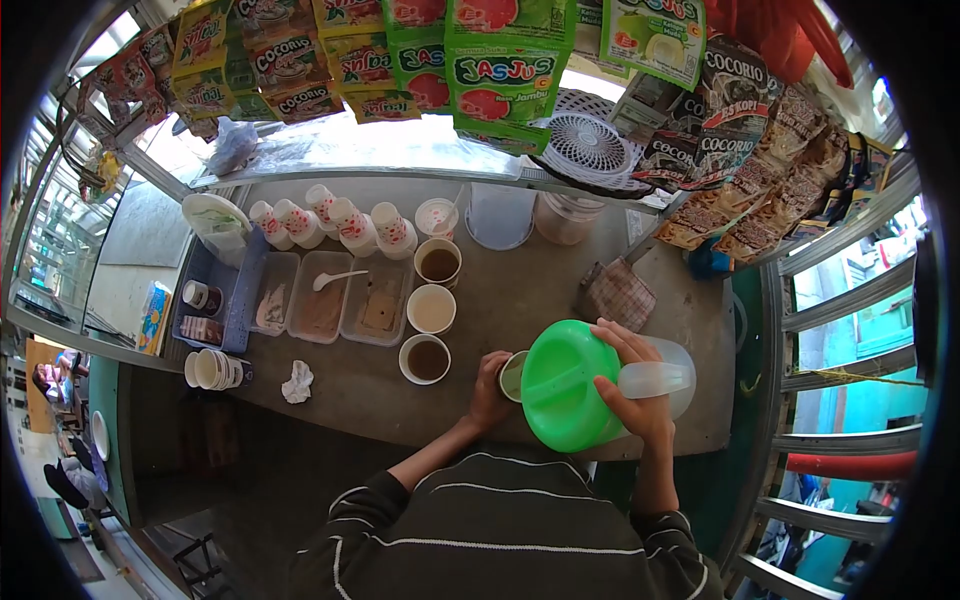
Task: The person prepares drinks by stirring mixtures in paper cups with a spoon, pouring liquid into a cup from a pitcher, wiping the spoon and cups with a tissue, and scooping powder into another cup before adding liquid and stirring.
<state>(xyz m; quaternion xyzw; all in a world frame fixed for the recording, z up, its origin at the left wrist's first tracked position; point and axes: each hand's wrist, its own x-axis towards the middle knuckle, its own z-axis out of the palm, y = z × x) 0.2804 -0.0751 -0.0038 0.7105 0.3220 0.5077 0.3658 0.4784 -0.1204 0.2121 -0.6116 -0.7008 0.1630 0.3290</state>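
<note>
My left hand (491, 392) is closed around a paper cup (512, 377) near the table's front edge. To its right, my right hand (640, 385) grips a translucent plastic pitcher (678, 352) with a green lid (566, 384). The pitcher is tilted toward the cup, and its lid covers part of the cup's rim. Whether liquid is flowing between them I cannot tell. Left of the cup, three filled cups form a column: a dark drink (426, 360), a pale milky one (432, 309) and a brown one (438, 263).
Powder tubs (320, 300), one with a white spoon (340, 278), stand left of the drinks. Stacked paper cups (355, 225) line the back. A blue basket (235, 310), crumpled tissue (297, 382) and checked cloth (617, 292) lie around. Drink sachets (500, 85) hang overhead.
</note>
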